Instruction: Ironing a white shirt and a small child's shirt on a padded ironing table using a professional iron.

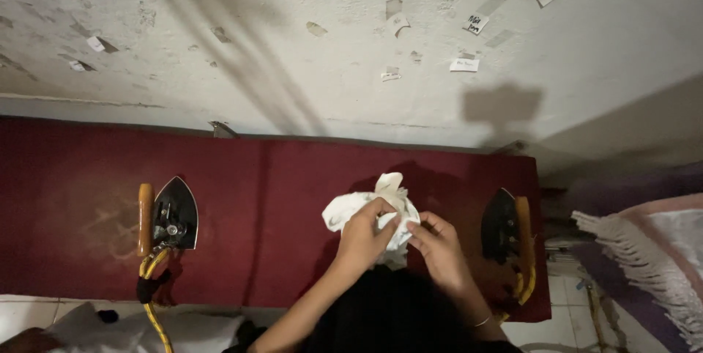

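White crumpled cloth (pixel 375 210), bunched and lifted just above the dark red padded board (pixel 278 206), held between both hands at mid-board. Long axis of the bundle roughly upright in the view, from a loose peak on the far side of the grip down to a tail hanging on the near side, between the wrists. Bulk of the fabric lying to the far left of the pinch points, spilling past the left knuckles.

Left hand (pixel 364 236) closed on the cloth from the near left, fingers curled over its top fold. Right hand (pixel 438 247) closed on the right-hand edge of the same cloth, fingertips pinching, thin bangle at the wrist. Both hands touching the fabric and nearly touching each other; neither clearly nearer, the left covering more of the bundle.

Well to the left of the grip, a flat iron with a wooden handle (pixel 167 217), tipped on its side on the board, yellow cord (pixel 150 287) trailing toward the near edge. Well to the right, a second iron (pixel 507 227), likewise on its side. Beyond the grip, a pale scuffed wall (pixel 293 45) with scraps of paper stuck on. Far right, a fringed cloth (pixel 644 250) draped beside the board.
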